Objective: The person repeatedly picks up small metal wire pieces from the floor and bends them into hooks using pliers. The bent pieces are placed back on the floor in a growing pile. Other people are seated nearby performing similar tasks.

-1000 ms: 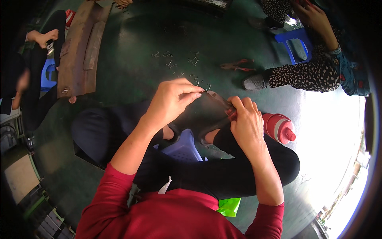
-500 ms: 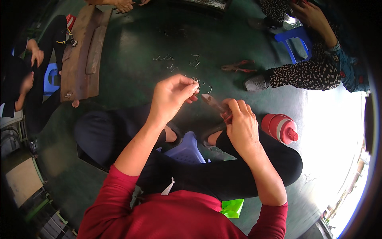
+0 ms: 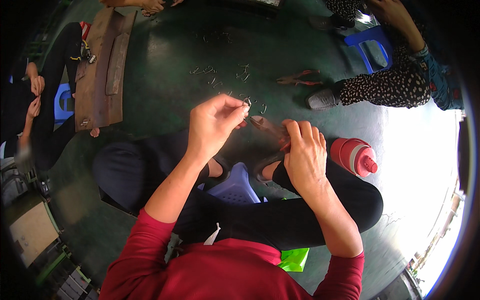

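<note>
My left hand (image 3: 214, 122) pinches a small bent metal wire piece (image 3: 247, 101) between thumb and fingertips. Most of that piece is covered by the fingers. Wrapped around the handles of a pair of pliers (image 3: 265, 125) is my right hand (image 3: 307, 155). The plier jaws point toward the left fingertips and sit close to them; whether they touch the wire cannot be told. Beyond my hands, several bent wire hooks (image 3: 203, 70) lie scattered on the dark green floor (image 3: 165, 95). A second pair of pliers with red handles (image 3: 299, 78) rests on the floor ahead.
A red jug (image 3: 352, 156) lies by my right knee. Between my feet is a blue-purple plastic stool (image 3: 237, 186). A long brown metal channel (image 3: 102, 75) stands at the left. Other people sit left and right, one beside a blue stool (image 3: 372, 45). Something bright green (image 3: 295, 259) shows under my leg.
The pliers and my right hand have shifted slightly left and up, with the jaws a little nearer my left fingers. At the far left, another person's hands have come together.
</note>
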Motion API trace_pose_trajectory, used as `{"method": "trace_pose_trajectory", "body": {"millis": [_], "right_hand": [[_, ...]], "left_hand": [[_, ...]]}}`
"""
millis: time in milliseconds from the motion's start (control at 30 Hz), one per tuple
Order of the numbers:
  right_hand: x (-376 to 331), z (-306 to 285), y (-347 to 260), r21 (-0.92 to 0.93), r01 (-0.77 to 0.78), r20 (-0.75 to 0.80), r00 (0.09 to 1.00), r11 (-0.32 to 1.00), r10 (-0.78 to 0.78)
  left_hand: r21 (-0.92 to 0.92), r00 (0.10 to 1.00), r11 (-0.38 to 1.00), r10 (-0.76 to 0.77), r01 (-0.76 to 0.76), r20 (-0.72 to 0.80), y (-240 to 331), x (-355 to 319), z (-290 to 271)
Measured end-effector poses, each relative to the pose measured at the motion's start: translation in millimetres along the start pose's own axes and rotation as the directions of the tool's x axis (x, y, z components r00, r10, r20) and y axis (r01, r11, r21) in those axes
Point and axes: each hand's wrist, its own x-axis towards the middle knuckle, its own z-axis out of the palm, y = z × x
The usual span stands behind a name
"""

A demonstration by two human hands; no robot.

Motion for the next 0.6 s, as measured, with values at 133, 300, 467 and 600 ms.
{"method": "trace_pose_trajectory", "body": {"millis": [133,300,467,600], "right_hand": [[0.4,0.0,1.0,-0.013,-0.009,0.01,1.0,1.0,0.009],[0.2,-0.9,0.0,0.001,-0.004,0.016,1.0,1.0,0.004],[0.5,-6.0,-2.0,0.033,-0.036,0.095,0.995,0.999,0.033],[1.6,-9.0,-3.4,0.11,-0.069,0.124,0.991,0.992,0.055]], "left_hand": [[-0.006,1.0,1.0,0.004,-0.004,0.001,0.0,0.1,0.4],[0.001,1.0,1.0,0.005,-0.005,0.005,0.6,-1.2,1.0],[0.039,0.999,0.999,0.002,-0.003,0.034,2.8,-1.8,-0.4],[-0.084,0.985,0.996,0.012,0.002,0.17,5.9,0.6,-2.0]]}}
